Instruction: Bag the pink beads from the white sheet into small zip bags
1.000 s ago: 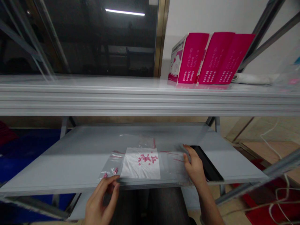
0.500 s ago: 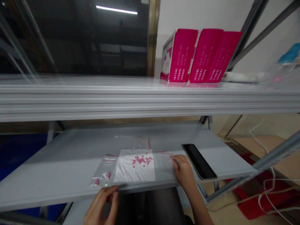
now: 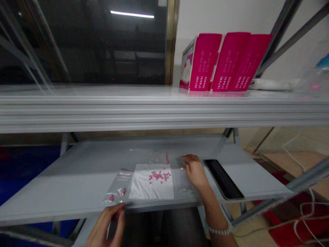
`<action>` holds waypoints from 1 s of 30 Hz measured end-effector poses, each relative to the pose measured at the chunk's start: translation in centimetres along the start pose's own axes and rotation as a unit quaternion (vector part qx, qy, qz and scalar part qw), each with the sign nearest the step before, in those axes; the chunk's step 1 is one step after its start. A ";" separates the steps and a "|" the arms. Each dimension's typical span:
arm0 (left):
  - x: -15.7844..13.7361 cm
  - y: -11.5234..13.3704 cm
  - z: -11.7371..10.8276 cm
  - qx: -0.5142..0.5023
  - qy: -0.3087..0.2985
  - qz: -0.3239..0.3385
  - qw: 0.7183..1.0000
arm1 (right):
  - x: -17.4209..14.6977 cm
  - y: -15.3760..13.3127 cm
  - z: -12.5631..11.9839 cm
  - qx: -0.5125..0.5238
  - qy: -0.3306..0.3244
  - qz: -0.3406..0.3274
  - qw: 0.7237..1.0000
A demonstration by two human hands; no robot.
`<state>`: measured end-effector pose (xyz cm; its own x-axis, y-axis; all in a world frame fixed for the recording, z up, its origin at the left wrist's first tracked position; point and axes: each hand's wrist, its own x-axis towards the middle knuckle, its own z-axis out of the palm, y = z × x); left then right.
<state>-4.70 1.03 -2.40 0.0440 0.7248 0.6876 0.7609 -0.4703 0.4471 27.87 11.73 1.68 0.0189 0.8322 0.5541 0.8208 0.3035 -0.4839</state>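
Note:
On the lower shelf a white paper sheet [image 3: 136,188] carries a scatter of small pink pills [image 3: 158,176]. Left of it lies a clear zip bag [image 3: 118,181] with two small clusters of pink pieces inside. Another clear zip bag [image 3: 183,183] rests flat along the sheet's right side, and a third clear bag [image 3: 157,157] lies behind it. My right hand [image 3: 195,173] hovers by the right bag's red zip line, fingers reaching leftward and apart, with nothing visible in them. My left hand [image 3: 106,224] is at the shelf's front edge, loosely curved, thumb and forefinger slightly apart.
A black phone or tablet [image 3: 223,178] lies right of my right hand. Pink boxes [image 3: 205,61] stand on the upper shelf [image 3: 102,111], which overhangs the back. White cables [image 3: 304,216] trail over the floor at right. Metal struts flank the shelf.
My right hand has moved off the right bag's corner, up and slightly left, its fingers straightening. My left hand has drawn slightly left. The view has shifted a little.

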 end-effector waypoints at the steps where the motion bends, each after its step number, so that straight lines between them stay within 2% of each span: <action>1: 0.0 -0.2 0.0 0.007 0.011 0.002 1.000 | -0.4 -1.0 0.3 0.005 -0.003 -0.007 1.000; 4: 0.3 -0.8 -0.1 0.036 0.032 0.011 0.999 | -2.7 -5.6 1.9 0.048 -0.047 -0.044 0.997; 7: 1.0 -1.7 0.0 0.074 0.020 0.011 0.997 | -4.9 -11.1 4.7 0.130 -0.135 -0.093 0.978; 11: 2.1 -3.5 0.5 0.116 0.006 0.010 0.993 | -5.8 -15.8 8.4 0.135 -0.198 -0.148 0.960; 15: 2.3 -5.0 0.9 0.119 -0.007 -0.006 0.993 | -5.8 -16.9 9.3 0.147 -0.216 -0.155 0.953; 18: 2.1 -5.3 0.9 0.105 0.017 -0.035 0.994 | -6.5 -16.7 8.1 0.204 -0.174 -0.142 0.953; 21: 2.2 -4.7 0.6 0.093 0.070 -0.050 0.992 | -7.9 -15.9 6.6 0.308 -0.127 -0.096 0.938; 23: 2.6 -3.8 0.2 0.071 0.104 -0.044 0.991 | -9.0 -14.9 5.8 0.385 -0.107 -0.039 0.916; 25: 3.1 -2.6 -0.5 0.029 0.111 -0.020 0.993 | -9.8 -13.5 5.1 0.470 -0.109 0.048 0.875; 28: 3.5 -0.6 -1.5 -0.054 0.027 0.063 0.996 | -10.7 -11.1 4.0 0.587 -0.141 0.188 0.774; 30: 3.2 0.4 -1.7 -0.097 -0.052 0.124 0.986 | -11.2 -9.6 3.6 0.618 -0.174 0.238 0.729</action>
<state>-5.36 2.28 0.96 0.2871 0.6176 0.7322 0.5799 -0.7205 0.3803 17.76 1.17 -2.33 -0.1880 0.9819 0.0238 -0.3762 -0.0496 -0.9252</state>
